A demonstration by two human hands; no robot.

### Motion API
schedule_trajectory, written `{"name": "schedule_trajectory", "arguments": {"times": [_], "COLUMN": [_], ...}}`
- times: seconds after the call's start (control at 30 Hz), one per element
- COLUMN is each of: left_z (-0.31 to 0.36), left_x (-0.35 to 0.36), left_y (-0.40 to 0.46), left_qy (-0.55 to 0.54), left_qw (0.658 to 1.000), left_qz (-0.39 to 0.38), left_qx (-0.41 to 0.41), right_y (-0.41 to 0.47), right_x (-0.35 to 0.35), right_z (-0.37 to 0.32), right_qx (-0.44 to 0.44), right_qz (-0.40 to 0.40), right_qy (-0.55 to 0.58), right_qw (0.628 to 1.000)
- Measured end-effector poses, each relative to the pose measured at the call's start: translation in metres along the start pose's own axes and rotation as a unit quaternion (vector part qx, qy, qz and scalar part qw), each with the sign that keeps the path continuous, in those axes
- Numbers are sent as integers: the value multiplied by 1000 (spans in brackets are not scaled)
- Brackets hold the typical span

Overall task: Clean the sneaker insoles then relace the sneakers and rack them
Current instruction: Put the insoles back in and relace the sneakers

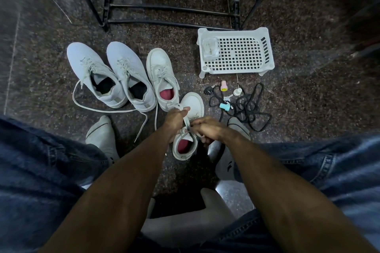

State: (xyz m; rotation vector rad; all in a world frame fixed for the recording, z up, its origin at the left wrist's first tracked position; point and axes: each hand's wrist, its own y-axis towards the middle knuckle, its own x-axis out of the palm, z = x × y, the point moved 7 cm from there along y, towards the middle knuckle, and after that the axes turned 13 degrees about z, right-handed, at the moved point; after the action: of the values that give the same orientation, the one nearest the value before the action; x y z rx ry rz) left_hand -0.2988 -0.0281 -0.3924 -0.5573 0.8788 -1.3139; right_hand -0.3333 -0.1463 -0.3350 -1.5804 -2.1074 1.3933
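Left hand point(175, 118) and right hand point(207, 128) both pinching a white lace point(187, 123) over the near sneaker point(188, 129); three sneakers point(127, 76) beyond-left; black cords point(246, 107), white basket point(236, 51) beyond-right; rack point(170, 4) farther ahead

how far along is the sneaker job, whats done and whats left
Done, by the look of it: the white sneaker with the red insole beside the grey pair is laced, and both white shoes have insoles in. In hand: the left hand and right hand hold the lace of the near white sneaker. Left: one grey shoe's lace trails loose, and the shoe rack shows no shoes.
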Motion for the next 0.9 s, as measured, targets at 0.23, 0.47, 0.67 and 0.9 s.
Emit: {"name": "schedule_trajectory", "arguments": {"times": [0.23,0.47,0.67,0.9], "left_z": [5,1,25,32], "left_x": [-8,-21,-22,-21], "left_y": [-9,-17,-45,-44], "left_qy": [55,312,402,386], "left_qw": [997,913,761,811], "left_qz": [-19,-75,-49,-57], "left_qx": [49,253,507,437], "right_y": [11,11,14,22], "right_x": [10,14,11,2], "right_z": [8,15,10,9], "right_qx": [54,120,118,59], "right_qz": [62,76,86,125], "right_qy": [108,192,149,152], "right_qw": [991,971,978,979]}}
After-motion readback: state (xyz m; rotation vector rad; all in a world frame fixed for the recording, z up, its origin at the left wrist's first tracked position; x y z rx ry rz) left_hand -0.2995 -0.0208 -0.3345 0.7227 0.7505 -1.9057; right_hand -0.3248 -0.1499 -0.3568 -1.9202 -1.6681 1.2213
